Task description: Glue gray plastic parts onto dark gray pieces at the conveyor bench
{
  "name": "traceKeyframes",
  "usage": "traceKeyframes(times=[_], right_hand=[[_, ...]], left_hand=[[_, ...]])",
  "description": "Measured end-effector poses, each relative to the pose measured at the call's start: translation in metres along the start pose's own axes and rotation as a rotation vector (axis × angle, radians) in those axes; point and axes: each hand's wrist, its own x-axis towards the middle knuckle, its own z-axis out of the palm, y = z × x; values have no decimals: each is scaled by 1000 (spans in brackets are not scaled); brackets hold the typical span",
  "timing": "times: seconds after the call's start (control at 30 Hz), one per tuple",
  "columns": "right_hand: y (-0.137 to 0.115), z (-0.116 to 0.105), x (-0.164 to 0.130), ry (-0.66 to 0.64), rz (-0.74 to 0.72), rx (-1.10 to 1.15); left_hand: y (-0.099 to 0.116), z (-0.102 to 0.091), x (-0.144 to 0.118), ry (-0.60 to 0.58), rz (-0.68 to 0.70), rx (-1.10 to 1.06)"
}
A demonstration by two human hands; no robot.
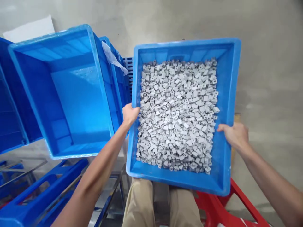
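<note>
A blue plastic crate (182, 183) is held in front of my legs, slightly tilted in view. Many small grey block-like parts (177, 116), some with holes, cover its bottom. My left hand (131, 114) grips the crate's left wall, thumb over the rim and the other fingers hidden outside. On the opposite side my right hand (234, 135) clasps the right wall, its thumb reaching inside and its fingers out of sight behind the wall.
Another blue crate (78, 94) with a bare bottom stands to the left, with more blue crates (14, 104) around it. Blue stools (44, 192) are at lower left and a red stool (220, 208) at lower right. A clear plastic scrap (112, 56) hangs on a crate edge.
</note>
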Motion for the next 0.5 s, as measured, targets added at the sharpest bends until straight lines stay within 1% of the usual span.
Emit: traceKeyframes(times=[0.13,0.23,0.3,0.37,0.43,0.5], right_hand=[[30,-35,-71,-4,81,4],[45,-67,-120,7,155,3],[52,-95,-150,-1,201,-6],[61,-128,-178,-17,222,-29],[74,-161,-203,-31,193,-45],[90,-190,-225,-34,95,-25]], left_hand=[[15,-28,-52,-79,17,-36],[34,-60,-89,-97,55,-59],[47,-87,-117,-90,69,-71],[59,-118,-151,-78,62,-87],[66,-153,-188,-65,36,-111],[68,-189,-230,-41,-5,-147]])
